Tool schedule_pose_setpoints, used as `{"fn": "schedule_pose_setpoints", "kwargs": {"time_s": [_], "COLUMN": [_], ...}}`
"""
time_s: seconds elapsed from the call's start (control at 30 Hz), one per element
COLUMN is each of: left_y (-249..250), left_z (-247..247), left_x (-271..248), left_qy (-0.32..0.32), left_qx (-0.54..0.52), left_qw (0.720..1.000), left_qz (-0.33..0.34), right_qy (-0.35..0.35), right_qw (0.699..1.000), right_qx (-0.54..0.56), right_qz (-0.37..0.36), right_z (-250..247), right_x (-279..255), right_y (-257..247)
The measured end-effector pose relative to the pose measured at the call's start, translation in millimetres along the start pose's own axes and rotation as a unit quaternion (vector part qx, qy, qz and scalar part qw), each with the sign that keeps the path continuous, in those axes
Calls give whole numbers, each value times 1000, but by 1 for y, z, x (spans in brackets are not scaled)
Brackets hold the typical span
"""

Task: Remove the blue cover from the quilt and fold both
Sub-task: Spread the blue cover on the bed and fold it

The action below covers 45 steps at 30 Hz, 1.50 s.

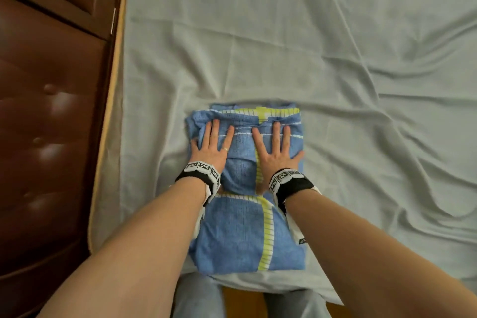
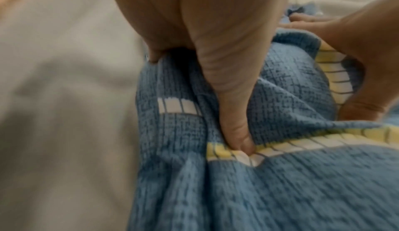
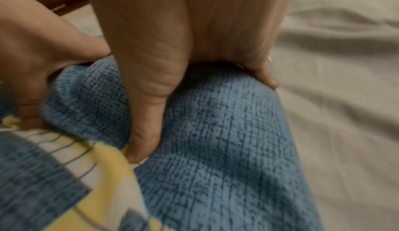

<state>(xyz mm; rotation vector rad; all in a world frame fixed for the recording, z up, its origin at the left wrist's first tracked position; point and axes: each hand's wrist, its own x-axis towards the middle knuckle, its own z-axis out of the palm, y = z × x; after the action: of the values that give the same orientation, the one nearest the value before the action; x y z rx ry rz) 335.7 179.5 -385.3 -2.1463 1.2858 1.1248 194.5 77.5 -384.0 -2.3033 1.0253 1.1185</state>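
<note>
The blue cover (image 1: 240,230), with yellow and white stripes, lies folded into a thick rectangle near the front edge of the bed. Both hands press flat on its far half with fingers straight and spread. My left hand (image 1: 210,147) rests on the left side, my right hand (image 1: 275,148) on the right side. In the left wrist view the left hand (image 2: 205,30) pushes its thumb into the blue cover (image 2: 259,192). The right wrist view shows the right hand (image 3: 183,30) doing likewise on the cover (image 3: 215,149). I cannot pick out a separate quilt.
A wrinkled pale grey sheet (image 1: 309,33) covers the bed around and beyond the cover. A brown padded panel (image 1: 51,111) and a wooden bed edge (image 1: 113,111) run along the left. My legs (image 1: 196,297) and wooden floor (image 1: 242,302) show at the bottom.
</note>
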Motion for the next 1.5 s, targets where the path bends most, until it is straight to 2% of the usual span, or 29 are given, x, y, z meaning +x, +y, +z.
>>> {"fn": "schedule_pose_setpoints", "kwargs": {"time_s": [0.2,0.53,0.6,0.67,0.7,0.73,0.77,0.8,0.83,0.87,0.93,1.0,1.07,1.13,1.17,1.2,1.3,1.4,1.43,1.5], "left_y": [1,1,-3,-11,-15,-18,-19,-20,-18,-15,-7,0,14,35,46,58,94,139,157,192], "left_z": [8,12,6,-5,-9,-11,-10,5,17,31,58,72,80,68,55,41,-8,-74,-95,-131], "left_x": [14,17,8,-11,-21,-34,-49,-58,-70,-80,-94,-104,-122,-148,-164,-180,-235,-285,-300,-326], "left_qy": [-17,2,7,2,19,44,75,101,107,108,96,94,78,59,42,25,-6,30,42,82], "left_qx": [-6,-11,-8,-64,-110,-167,-223,-273,-323,-386,-489,-498,-433,-402,-432,-481,-633,-727,-735,-722], "left_qw": [1000,1000,1000,998,993,985,972,955,935,908,855,848,882,901,890,867,770,686,676,686], "left_qz": [-5,-2,12,28,24,8,-22,-59,-98,-120,-143,-156,-167,-150,-141,-131,-86,-30,-34,-40], "right_qy": [14,13,20,45,63,70,58,27,-6,-22,-28,-34,-50,-13,15,46,146,218,234,258], "right_qw": [1000,999,999,996,991,979,952,910,868,841,821,841,841,860,871,881,898,922,927,927], "right_qx": [13,25,33,77,117,183,278,377,455,502,542,521,523,501,484,466,415,318,293,271], "right_qz": [20,16,1,-17,0,46,112,170,197,203,177,142,127,98,79,65,22,-15,-25,-30], "right_z": [12,14,5,0,5,12,22,37,51,66,70,62,55,42,35,26,-10,-38,-48,-66], "right_x": [14,19,7,-22,-37,-54,-71,-86,-99,-105,-113,-119,-130,-147,-161,-176,-237,-304,-328,-377], "right_y": [-5,-7,-2,12,23,32,40,47,51,53,54,52,51,45,42,39,38,59,70,93]}}
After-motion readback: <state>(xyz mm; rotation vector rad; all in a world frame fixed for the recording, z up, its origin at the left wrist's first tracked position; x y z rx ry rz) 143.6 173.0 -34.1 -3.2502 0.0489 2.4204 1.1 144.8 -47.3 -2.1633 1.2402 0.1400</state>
